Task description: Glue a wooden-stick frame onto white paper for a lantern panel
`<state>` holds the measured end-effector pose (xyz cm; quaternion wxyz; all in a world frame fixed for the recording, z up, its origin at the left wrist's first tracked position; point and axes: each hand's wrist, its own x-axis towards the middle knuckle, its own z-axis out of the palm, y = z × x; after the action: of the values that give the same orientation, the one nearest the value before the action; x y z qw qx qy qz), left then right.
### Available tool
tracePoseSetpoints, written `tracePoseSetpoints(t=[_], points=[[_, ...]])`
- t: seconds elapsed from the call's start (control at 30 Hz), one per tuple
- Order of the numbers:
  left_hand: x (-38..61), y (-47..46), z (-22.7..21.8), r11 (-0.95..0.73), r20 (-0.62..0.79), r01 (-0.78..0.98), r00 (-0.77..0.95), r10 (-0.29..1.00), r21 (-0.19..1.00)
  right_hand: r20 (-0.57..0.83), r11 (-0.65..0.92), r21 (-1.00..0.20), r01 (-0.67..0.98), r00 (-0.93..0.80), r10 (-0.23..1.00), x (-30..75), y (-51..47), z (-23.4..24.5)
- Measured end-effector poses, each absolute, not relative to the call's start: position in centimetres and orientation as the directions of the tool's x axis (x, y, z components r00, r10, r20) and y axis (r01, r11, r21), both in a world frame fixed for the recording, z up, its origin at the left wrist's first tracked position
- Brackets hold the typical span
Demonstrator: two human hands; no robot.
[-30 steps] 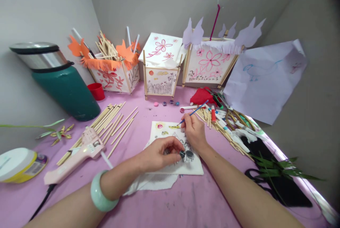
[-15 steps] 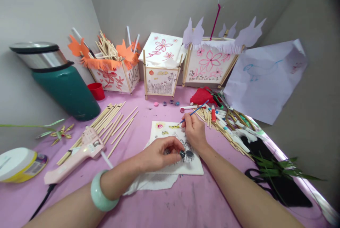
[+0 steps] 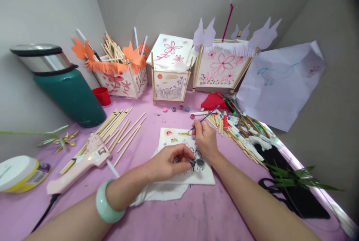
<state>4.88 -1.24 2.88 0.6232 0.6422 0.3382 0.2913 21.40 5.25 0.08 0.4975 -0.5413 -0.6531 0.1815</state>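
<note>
My right hand (image 3: 206, 138) is closed around a thin blue paintbrush (image 3: 206, 116). The brush tip touches or hovers just over a yellow patch near the top of a white painted sheet (image 3: 206, 176). Over the lower middle of that sheet, my left hand (image 3: 175, 160) pinches a small dark paint pot (image 3: 192, 162), with its dark round lid (image 3: 200, 162) tipped to the right. A red sun with a yellow ring and dark line drawings show on the sheet. Part of the drawing is hidden under my hands. A crumpled white tissue (image 3: 168, 192) lies beneath the sheet's near edge.
To the left are a pink glue gun (image 3: 81, 160), wooden sticks (image 3: 120, 130), a teal bottle (image 3: 67, 95) and a white tub (image 3: 19, 173). Paper lanterns (image 3: 171, 84) stand behind. Markers, scissors (image 3: 249, 125) and a black sheet (image 3: 305, 203) lie at right, with small paint pots (image 3: 174, 109) ahead.
Almost nothing differs; the paintbrush in my right hand has tilted very slightly. My left hand keeps its place with the paint pot.
</note>
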Motion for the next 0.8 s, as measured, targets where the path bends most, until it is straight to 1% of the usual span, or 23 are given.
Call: tracePoseSetpoints(t=[0.8], points=[[4.82,-1.29,2.90,-0.006,-0.041,0.076,0.605,0.795,0.997,0.497,0.351,-0.728,0.589,0.100,0.862,21.35,5.31,-0.05]])
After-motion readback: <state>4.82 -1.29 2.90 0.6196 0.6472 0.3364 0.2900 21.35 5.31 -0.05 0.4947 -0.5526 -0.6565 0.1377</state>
